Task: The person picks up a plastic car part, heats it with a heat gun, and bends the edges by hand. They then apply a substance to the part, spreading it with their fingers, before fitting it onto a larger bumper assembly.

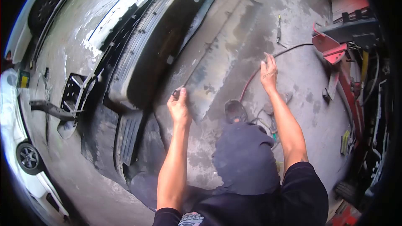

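My left hand (179, 106) is closed round a small dark piece (176, 93) at the lower left end of a long flat grey-brown sheet (222, 50) on the floor; what the piece is, I cannot make out. A thin dark line runs up the sheet from that hand. My right hand (269, 74) is raised right of the sheet, fingers stretched upward and thumb slightly apart. A thin hose (291, 49) passes at its fingertips, curving from the red equipment down toward my shoe (235, 111). Whether the fingers touch the hose is unclear.
A large black ribbed bumper-like part (146, 46) lies left of the sheet. A slim tool (279, 29) lies on the floor beyond my right hand. Red metal equipment (335, 52) stands at the right. A white car (12, 113) is at the far left, beside a black bracket (73, 94).
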A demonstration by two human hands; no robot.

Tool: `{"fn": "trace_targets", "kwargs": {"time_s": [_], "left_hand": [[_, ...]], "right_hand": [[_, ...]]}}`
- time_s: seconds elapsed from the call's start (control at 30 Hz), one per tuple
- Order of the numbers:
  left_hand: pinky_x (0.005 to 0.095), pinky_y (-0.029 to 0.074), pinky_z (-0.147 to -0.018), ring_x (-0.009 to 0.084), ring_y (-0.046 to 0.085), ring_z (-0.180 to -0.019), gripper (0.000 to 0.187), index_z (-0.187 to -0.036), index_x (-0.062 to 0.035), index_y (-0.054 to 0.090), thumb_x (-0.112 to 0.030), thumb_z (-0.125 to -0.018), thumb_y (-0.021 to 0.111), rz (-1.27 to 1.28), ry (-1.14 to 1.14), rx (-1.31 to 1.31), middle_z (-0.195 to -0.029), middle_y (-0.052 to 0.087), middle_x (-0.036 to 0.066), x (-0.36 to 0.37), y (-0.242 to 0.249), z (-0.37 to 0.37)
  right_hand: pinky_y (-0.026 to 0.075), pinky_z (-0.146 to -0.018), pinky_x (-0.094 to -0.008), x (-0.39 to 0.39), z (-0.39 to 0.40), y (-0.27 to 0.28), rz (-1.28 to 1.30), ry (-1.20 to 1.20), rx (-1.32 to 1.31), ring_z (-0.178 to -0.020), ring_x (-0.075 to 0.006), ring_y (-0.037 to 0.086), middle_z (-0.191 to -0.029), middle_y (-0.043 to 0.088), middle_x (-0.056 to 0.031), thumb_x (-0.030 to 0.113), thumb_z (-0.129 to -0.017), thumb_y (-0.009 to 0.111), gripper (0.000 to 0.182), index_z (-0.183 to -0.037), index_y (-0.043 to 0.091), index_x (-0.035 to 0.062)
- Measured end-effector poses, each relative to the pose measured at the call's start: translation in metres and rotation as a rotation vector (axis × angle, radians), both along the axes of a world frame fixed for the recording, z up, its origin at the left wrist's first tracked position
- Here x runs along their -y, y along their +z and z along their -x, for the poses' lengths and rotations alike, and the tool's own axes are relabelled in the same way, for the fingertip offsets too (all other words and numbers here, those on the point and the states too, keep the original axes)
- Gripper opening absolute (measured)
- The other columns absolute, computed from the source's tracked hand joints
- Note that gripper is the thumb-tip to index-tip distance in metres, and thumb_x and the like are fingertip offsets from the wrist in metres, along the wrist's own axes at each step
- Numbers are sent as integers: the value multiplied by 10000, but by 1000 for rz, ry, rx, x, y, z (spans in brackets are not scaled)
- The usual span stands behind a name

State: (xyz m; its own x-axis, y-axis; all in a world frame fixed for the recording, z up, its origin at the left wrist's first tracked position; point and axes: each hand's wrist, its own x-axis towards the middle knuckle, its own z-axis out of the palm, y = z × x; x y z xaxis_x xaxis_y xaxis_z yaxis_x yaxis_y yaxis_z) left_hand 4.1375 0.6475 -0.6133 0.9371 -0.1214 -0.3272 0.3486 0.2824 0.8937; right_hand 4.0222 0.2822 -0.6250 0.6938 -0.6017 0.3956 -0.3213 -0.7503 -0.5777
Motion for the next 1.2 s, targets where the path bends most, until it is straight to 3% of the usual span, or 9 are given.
{"fn": "trace_targets", "kwargs": {"time_s": [0.17,0.23,0.5,0.67,0.8,0.93,1.0,1.03,1.2], "left_hand": [[225,465,-802,60,589,-857,199,-1141,-15,767,-172,-1019,768,-134,38,187,-953,703,-38,72,0,-107],[286,517,-892,103,654,-946,161,-1149,-18,757,-127,-1032,737,-141,28,191,-1033,746,2,103,-6,-143],[295,534,-912,119,665,-962,243,-1225,19,734,-139,-1041,725,-215,128,88,-1067,755,36,142,-64,-176],[269,512,-887,113,646,-961,374,-1294,27,709,-206,-1010,784,-270,38,-13,-1076,746,27,147,-99,-162],[283,519,-905,119,655,-989,395,-1331,37,689,-207,-1027,753,-290,-13,-61,-1118,743,48,168,-116,-151],[284,534,-875,143,667,-992,382,-1376,41,648,-156,-1051,683,-203,-108,-226,-1160,734,76,209,-93,-152],[288,539,-866,148,672,-988,390,-1387,46,633,-157,-1056,669,-160,-167,-261,-1163,733,80,224,-86,-152],[291,543,-858,153,677,-985,398,-1398,52,618,-157,-1061,655,-125,-221,-291,-1166,733,84,230,-85,-152],[287,576,-705,128,677,-829,407,-1402,39,605,-136,-1039,662,109,-322,-283,-1059,721,45,241,-87,-146]], "right_hand": [[450,-1165,-472,61,-76,-101,226,23,-279,-1366,-423,568,-1490,570,-283,182,-1030,626,477,-1456,575,-27],[496,-1108,-486,85,-136,-98,-117,268,-149,-1285,-430,631,-1385,648,-301,192,-1026,635,469,-1442,602,-23],[632,-927,-464,268,-283,-147,-1228,-213,623,-1037,-357,757,-1179,742,-250,168,-1048,626,376,-1278,650,-129],[625,-944,-461,228,-302,-194,-1602,-307,795,-1014,-380,734,-1160,718,-269,185,-1086,540,348,-1196,639,-130],[646,-883,-492,144,-315,-118,-2079,-49,629,-929,-391,750,-1040,736,-243,146,-1078,519,280,-1111,653,-98],[624,-848,-403,65,-308,-91,-1222,215,300,-851,-310,770,-1019,777,-162,219,-1055,587,325,-1194,711,-47],[493,-1103,-497,29,-289,-73,-683,398,87,-1244,-428,654,-1333,669,-294,299,-1083,543,465,-1341,663,-69],[303,-1247,-573,8,-274,-69,-265,453,-118,-1491,-517,396,-1556,458,-363,367,-1093,521,602,-1440,557,-124],[144,-1309,-596,8,-244,-68,-10,535,-360,-1601,-512,180,-1694,240,-361,515,-1103,456,841,-1586,315,-159]]}}
